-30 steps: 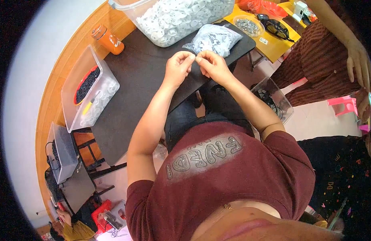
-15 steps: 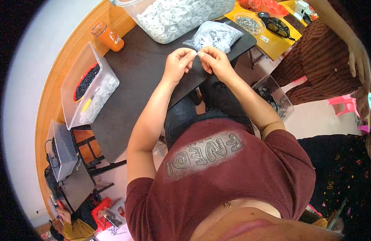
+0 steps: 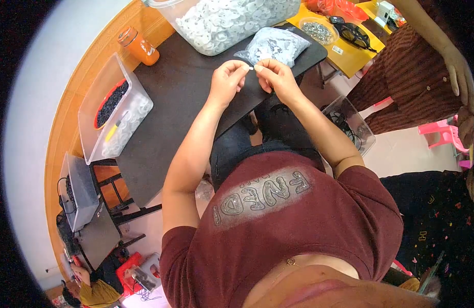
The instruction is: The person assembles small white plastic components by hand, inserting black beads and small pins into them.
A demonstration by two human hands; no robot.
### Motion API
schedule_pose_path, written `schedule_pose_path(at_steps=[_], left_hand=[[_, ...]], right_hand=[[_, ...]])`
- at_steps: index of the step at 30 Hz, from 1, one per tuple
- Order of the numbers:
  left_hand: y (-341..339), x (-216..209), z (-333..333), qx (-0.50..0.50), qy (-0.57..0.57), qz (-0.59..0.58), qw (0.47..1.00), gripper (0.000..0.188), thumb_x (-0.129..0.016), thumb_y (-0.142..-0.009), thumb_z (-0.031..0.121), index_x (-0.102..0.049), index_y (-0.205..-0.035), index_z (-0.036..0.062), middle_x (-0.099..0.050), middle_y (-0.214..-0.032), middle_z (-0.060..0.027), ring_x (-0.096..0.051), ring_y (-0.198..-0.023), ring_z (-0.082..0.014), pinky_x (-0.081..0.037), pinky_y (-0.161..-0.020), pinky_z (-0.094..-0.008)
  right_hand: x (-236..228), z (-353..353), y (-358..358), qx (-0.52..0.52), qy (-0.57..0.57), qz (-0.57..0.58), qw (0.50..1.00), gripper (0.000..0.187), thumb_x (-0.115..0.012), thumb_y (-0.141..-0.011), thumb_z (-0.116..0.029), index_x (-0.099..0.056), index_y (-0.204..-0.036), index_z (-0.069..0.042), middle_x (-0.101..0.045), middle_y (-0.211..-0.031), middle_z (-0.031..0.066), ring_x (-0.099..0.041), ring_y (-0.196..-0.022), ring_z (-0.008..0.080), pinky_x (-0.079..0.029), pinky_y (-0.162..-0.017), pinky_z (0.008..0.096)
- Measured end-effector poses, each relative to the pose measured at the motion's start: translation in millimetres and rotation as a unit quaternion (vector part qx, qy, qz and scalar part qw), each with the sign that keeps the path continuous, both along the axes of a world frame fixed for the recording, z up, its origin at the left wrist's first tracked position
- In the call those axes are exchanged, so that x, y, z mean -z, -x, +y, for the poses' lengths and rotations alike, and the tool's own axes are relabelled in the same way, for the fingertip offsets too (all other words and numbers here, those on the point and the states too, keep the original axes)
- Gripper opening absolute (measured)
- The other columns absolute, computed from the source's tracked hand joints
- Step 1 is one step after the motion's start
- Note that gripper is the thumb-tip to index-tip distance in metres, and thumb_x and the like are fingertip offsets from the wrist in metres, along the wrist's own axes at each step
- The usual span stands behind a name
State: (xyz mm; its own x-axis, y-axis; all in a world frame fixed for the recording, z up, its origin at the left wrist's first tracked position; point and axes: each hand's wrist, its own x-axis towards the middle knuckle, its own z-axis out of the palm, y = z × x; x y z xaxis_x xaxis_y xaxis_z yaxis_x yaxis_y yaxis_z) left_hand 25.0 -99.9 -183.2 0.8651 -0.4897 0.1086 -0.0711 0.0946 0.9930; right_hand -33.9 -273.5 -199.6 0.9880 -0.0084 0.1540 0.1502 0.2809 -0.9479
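My left hand (image 3: pixel 228 82) and my right hand (image 3: pixel 276 80) meet over the dark table, thumbs and forefingers pinched. Between their fingertips is a small white piece (image 3: pixel 251 68); its kind is too small to make out. Just beyond my right hand lies a clear plastic bag (image 3: pixel 278 45) filled with pale, whitish pieces. Behind it stands a large clear bin (image 3: pixel 208 50) heaped with flat white plastic pieces.
On the left, a clear bin (image 3: pixel 88 110) holds white pieces and a red bowl of black bits (image 3: pixel 111 105). An orange bottle (image 3: pixel 139 47) stands behind it. A yellow table (image 3: pixel 352 59) carries a bowl of metal parts (image 3: pixel 319 32); a person's hand (image 3: pixel 460 77) hangs at far right.
My fingertips have drawn slightly apart, and more of the small white piece shows between them. The person at right has shifted a little.
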Motion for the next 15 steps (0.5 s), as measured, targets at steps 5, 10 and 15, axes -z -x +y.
schedule_pose_path(at_steps=[5,10,15], left_hand=[[5.7,-3.5,-0.4,-0.005,-0.008,-0.005,1.000,0.015,-0.065,-0.094,0.020,-0.066,-0.094,0.0052,-0.056,-0.067,0.0032,-0.049,-0.055,-0.0041,-0.038,-0.049,-0.0193],[7.3,-4.9,-0.9,-0.007,-0.017,-0.006,1.000,0.015,-0.064,-0.094,0.021,-0.065,-0.094,0.0055,-0.056,-0.067,0.0032,-0.048,-0.055,-0.0042,-0.038,-0.050,-0.0193],[6.2,-5.3,-0.7,-0.010,-0.030,-0.007,0.999,0.015,-0.065,-0.094,0.021,-0.065,-0.094,0.0054,-0.056,-0.067,0.0034,-0.048,-0.055,-0.0043,-0.038,-0.050,-0.0190]], right_hand=[[-5.1,5.4,4.0,0.025,0.021,-0.006,0.999,0.020,-0.065,-0.094,-0.021,-0.063,-0.096,-0.001,-0.054,-0.069,-0.0009,-0.045,-0.051,0.0060,-0.033,-0.045,0.0216],[0.3,3.7,1.9,0.017,0.034,-0.010,0.999,0.020,-0.067,-0.093,-0.022,-0.066,-0.098,-0.003,-0.056,-0.067,-0.0020,-0.047,-0.052,0.0049,-0.035,-0.045,0.0200],[-0.7,4.7,2.4,0.023,0.038,-0.012,0.999,0.021,-0.067,-0.093,-0.023,-0.066,-0.099,-0.003,-0.057,-0.068,-0.0019,-0.048,-0.053,0.0047,-0.036,-0.045,0.0200]])
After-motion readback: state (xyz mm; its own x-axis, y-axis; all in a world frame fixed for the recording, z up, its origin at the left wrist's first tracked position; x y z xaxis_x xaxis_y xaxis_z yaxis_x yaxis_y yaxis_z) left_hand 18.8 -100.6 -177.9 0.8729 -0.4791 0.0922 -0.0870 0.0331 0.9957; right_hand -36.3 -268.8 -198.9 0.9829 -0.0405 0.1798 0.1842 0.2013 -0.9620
